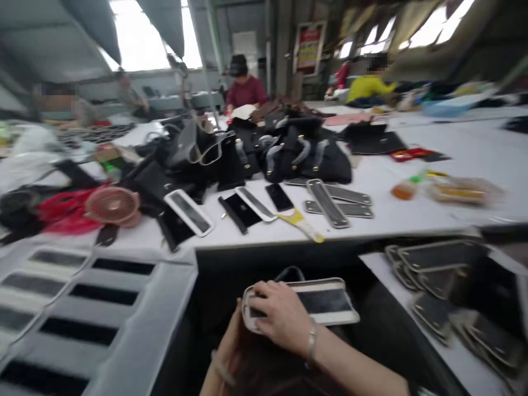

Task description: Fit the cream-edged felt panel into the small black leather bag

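A long white-edged bag panel (325, 301) with a dark strip along its middle is held over my lap. My right hand (284, 313) lies across its left half, fingers bent over the surface and edge. At the panel's left end, my left hand (235, 330) grips it from the side and below; most of those fingers are hidden. A dark loop (291, 270) shows just behind the panel. Brown cloth (276, 366) lies beneath my hands.
Similar panels (328, 203) and a phone (278, 197) lie on the white table (256, 234) ahead, before black bags (309, 154). Dark strips (103, 294) line the left board; finished-looking panels (445, 256) pile up at right. A pink fan (112, 206) stands left. Co-workers sit further back.
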Available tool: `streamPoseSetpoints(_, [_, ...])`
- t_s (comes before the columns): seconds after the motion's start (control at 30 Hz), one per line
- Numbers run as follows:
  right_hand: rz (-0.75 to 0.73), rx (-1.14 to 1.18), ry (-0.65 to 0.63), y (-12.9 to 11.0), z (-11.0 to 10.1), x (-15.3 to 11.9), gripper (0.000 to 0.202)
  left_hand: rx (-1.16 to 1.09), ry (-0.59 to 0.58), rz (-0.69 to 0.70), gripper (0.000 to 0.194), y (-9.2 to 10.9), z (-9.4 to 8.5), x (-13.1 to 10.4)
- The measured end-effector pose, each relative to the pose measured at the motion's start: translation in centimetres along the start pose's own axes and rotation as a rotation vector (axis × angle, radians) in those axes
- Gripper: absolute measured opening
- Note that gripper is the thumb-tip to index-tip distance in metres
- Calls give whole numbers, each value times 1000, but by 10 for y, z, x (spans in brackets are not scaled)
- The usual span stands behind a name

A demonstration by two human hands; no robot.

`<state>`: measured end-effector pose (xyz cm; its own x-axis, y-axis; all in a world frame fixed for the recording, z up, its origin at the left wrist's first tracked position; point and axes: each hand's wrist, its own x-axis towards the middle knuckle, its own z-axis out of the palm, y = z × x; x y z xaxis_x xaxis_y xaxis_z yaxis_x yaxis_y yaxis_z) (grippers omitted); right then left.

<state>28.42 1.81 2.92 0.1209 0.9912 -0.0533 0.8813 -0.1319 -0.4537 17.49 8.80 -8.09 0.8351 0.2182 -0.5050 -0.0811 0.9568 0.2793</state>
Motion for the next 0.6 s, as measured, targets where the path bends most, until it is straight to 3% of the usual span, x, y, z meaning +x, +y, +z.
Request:
streamPoseSetpoints(0.1, [16,46,-21,4,5,3,32,-82,39,72,53,5,-18,-13])
streamPoseSetpoints(0.27, [51,47,-88,4,-3,-4,37,-130,37,85,50,-1,-13,-9])
streamPoseSetpoints(0.47, [61,23,-166,1,-6,6,28,-102,53,45,50,3,-11,-17])
streamPoseSetpoints(0.6, [36,-16,-180,3,-6,11,23,124,119,124,54,5,-4,-16])
